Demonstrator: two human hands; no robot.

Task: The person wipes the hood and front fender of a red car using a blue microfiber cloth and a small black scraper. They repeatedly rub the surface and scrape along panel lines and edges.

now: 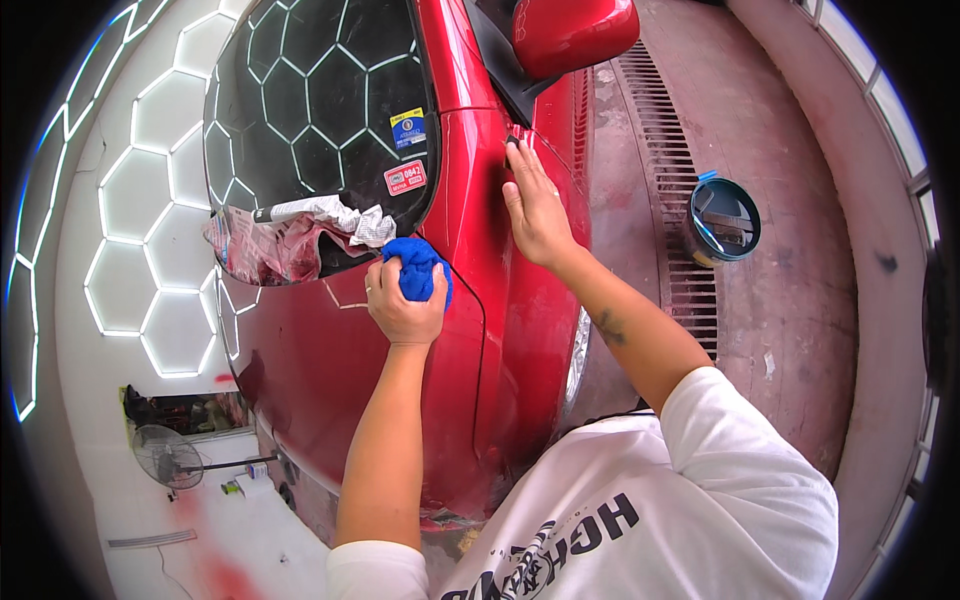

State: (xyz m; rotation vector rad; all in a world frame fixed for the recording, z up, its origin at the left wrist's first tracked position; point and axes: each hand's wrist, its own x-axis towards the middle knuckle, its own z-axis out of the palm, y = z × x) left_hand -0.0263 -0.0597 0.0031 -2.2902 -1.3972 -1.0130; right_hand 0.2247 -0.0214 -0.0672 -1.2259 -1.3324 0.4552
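A glossy red car (380, 370) fills the middle of the view. My left hand (402, 308) is closed around a bunched blue cloth (418, 268) and presses it to the car near the lower corner of the windshield (310, 100). My right hand (538, 205) rests on the red fender, fingers stretched out flat, with nothing in it. Crumpled newspaper (262, 245), smeared with red, lies along the base of the windshield. Two stickers (406, 152) are on the inside corner of the glass.
A dark bucket (722, 220) with tools in it stands on the floor at right, beside a metal drain grate (668, 150). The red side mirror (575, 35) juts out at the top. A fan (168, 457) stands at lower left, near a wall with hexagonal lights (150, 195).
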